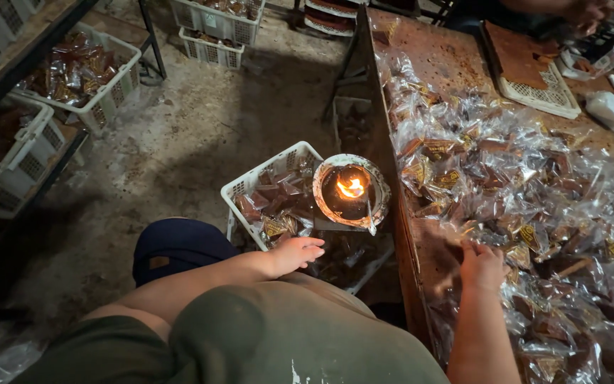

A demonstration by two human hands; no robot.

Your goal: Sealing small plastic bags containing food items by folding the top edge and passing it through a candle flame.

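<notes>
Clear-wrapped brown sweets [506, 178] lie heaped across the wooden table [449, 57], at 3 o'clock from the person. The right hand [482, 264] rests palm-down on the heap's near edge, fingers spread, gripping nothing. At 9 o'clock of it, the left hand [294, 254] hovers open and empty beside a white basket [250, 186] of packets. A lit flame bowl [350, 190] sits at 12 o'clock of that hand, probably kept close for sealing.

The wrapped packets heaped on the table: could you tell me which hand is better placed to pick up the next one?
Probably the right hand: its fingertips already rest among the wrapped packets on the wooden table. The left hand hovers off the table, open, beside the white basket and the small flame.
</notes>
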